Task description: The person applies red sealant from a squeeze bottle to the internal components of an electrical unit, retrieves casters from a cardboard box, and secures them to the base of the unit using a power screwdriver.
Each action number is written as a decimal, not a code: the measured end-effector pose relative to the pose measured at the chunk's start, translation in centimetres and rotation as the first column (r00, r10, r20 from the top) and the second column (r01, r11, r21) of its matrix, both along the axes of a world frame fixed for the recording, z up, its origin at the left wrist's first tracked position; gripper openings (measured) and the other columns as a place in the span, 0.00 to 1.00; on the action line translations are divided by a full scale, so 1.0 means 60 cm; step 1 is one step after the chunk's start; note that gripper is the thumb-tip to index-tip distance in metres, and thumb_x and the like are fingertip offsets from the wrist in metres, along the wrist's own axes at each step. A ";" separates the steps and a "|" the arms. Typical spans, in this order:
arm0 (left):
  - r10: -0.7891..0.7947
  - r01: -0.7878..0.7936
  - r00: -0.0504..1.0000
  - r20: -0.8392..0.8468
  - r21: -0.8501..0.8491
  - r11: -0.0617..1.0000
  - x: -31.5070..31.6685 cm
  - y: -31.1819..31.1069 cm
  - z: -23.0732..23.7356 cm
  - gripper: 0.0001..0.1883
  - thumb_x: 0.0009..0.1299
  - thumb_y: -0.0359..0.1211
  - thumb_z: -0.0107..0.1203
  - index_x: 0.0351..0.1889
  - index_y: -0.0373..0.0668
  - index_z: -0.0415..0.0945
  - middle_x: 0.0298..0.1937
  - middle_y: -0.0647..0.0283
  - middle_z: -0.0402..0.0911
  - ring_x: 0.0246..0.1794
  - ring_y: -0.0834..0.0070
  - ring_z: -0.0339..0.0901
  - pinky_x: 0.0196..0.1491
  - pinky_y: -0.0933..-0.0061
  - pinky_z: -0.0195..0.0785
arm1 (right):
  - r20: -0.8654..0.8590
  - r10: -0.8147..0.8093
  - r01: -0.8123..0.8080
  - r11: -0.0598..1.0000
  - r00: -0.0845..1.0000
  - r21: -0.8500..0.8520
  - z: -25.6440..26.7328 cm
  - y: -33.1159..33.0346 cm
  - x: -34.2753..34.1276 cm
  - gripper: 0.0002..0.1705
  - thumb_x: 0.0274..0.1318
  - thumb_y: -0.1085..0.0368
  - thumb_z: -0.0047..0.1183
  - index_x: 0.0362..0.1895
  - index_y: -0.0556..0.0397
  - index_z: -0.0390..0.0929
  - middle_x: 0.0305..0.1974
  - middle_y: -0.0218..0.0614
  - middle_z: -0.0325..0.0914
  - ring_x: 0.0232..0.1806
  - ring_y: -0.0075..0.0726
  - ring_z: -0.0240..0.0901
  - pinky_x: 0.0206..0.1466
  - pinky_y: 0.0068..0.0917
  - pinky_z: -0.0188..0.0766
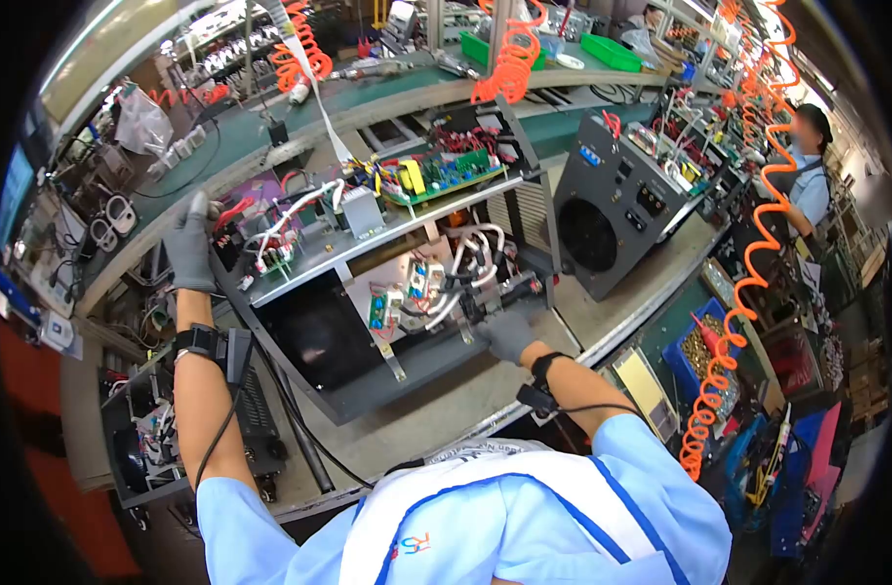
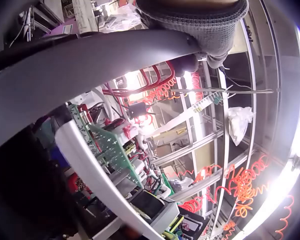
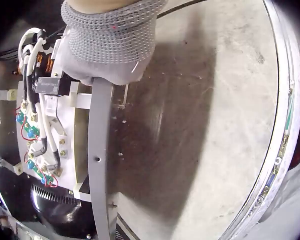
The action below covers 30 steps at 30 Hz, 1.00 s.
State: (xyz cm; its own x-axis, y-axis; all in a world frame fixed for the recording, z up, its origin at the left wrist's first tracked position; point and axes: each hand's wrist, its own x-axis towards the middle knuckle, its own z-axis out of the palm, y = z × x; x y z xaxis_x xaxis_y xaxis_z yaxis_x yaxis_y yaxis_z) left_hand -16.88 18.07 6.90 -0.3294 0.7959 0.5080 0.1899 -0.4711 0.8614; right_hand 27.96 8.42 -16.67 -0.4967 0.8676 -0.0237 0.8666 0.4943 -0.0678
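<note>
A dark grey metal chassis (image 1: 358,400) of an electrical machine stands tilted on the bench in front of me, its open side facing me. Inside sit a pale mounting plate, thick white cables (image 1: 475,255) and small blue-green boards. On its upper shelf are a green circuit board (image 1: 455,180) and more wiring. My grey-gloved left hand (image 1: 190,244) grips the chassis's left upper edge; in the left wrist view its fingertips show past the edge panel (image 2: 105,57). My gloved right hand (image 3: 107,55) holds the lower front rail (image 3: 97,150), fingers curled over it.
A second dark unit with a round fan opening (image 1: 587,234) stands to the right. Another open chassis (image 1: 143,439) is low at the left. Orange coiled hoses (image 1: 724,361) hang nearby. A blue bin (image 1: 685,356) holds small brass-coloured parts. Another person (image 1: 807,171) is at the far right.
</note>
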 end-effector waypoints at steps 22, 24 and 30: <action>-0.010 0.277 0.893 0.450 -0.530 0.802 -0.063 0.159 -0.185 0.09 0.61 0.29 0.51 0.19 0.40 0.70 0.17 0.64 0.69 0.21 0.73 0.70 0.29 0.74 0.63 | 0.000 0.073 -0.072 0.995 0.997 -0.066 0.170 -0.119 0.007 0.06 0.31 0.64 0.55 0.21 0.43 0.72 0.21 0.30 0.71 0.25 0.41 0.71 0.26 0.38 0.65; -0.017 0.297 0.888 0.460 -0.543 0.785 -0.070 0.178 -0.213 0.08 0.61 0.29 0.50 0.19 0.40 0.70 0.17 0.65 0.69 0.21 0.73 0.69 0.30 0.74 0.63 | 0.001 0.059 -0.059 0.995 0.998 -0.081 0.180 -0.103 -0.004 0.05 0.33 0.63 0.54 0.22 0.43 0.73 0.20 0.31 0.72 0.25 0.40 0.72 0.25 0.38 0.65; -0.024 0.321 0.890 0.456 -0.586 0.744 -0.091 0.203 -0.272 0.05 0.57 0.32 0.54 0.24 0.42 0.72 0.19 0.66 0.71 0.21 0.74 0.70 0.31 0.74 0.64 | 0.019 0.087 -0.084 0.990 0.996 -0.113 0.186 -0.047 -0.017 0.06 0.33 0.62 0.53 0.22 0.43 0.73 0.18 0.32 0.71 0.23 0.42 0.72 0.23 0.39 0.65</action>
